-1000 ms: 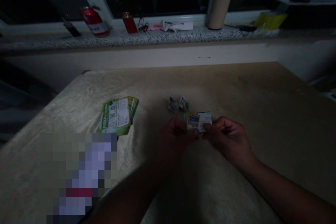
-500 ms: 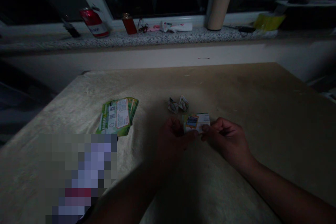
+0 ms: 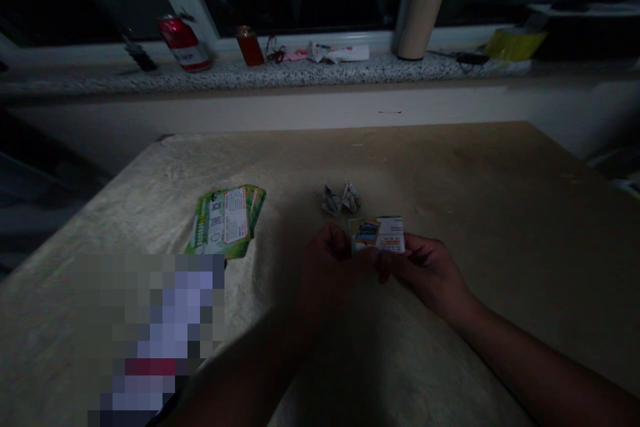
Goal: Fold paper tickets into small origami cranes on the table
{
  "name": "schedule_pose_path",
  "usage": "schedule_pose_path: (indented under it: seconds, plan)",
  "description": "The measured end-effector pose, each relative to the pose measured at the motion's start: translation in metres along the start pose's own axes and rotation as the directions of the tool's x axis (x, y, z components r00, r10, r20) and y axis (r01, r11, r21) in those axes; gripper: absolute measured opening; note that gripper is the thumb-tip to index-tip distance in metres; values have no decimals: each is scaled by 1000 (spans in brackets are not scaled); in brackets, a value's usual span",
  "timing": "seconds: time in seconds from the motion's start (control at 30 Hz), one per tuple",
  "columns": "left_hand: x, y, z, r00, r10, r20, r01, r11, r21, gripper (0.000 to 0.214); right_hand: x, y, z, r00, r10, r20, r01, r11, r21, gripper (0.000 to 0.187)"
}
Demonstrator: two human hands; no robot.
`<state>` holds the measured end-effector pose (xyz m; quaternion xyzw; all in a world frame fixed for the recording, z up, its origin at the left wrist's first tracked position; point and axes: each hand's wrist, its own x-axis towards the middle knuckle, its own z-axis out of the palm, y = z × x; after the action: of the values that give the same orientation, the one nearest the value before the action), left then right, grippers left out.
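Note:
Between my two hands is a small printed card [image 3: 391, 232] with a picture on its left half and text on its right. My left hand [image 3: 334, 257] is closed on the card's left side. My right hand [image 3: 427, 263] pinches its lower right edge. Just beyond the card lies a small folded paper piece [image 3: 341, 200] with pointed tips. To the left, a fanned stack of green printed cards [image 3: 225, 221] rests on the cloth-covered table [image 3: 425, 160]. Dim light leaves my left fingers partly dark.
A pixelated patch [image 3: 165, 333] covers something at the lower left. On the granite sill [image 3: 295, 77] stand a red can [image 3: 183, 43], an orange-red bottle [image 3: 250, 47] and a white crumpled packet [image 3: 340, 52]. A cardboard tube [image 3: 425, 7] and yellow tape [image 3: 515, 45] are further right.
My right thumb has slid from the card's face down to its lower edge, uncovering more of the printed text. The left hand keeps its hold, and the view has shifted slightly.

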<state>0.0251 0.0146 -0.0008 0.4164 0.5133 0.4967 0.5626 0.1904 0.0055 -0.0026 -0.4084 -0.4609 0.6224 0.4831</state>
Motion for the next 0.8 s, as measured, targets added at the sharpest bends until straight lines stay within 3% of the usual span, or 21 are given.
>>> schedule_pose_path:
  seconds: [0.33,0.47,0.67,0.8]
  plan:
    - [1,0,0,1000,-19,18,19,1000,1,48,-1,4,-9,996,67,61,-74,990,123,10]
    - [1,1,-2,1000,-10,9,10,1000,-3,49,-1,2,-12,992,98,76,-106,989,103,16]
    - [4,-1,-8,997,69,-37,-66,995,70,49,1,3,-13,994,104,-9,-104,993,64,20]
    - [4,-2,-7,998,54,-17,-53,998,43,51,1,-1,-11,993,111,-29,-105,985,139,20]
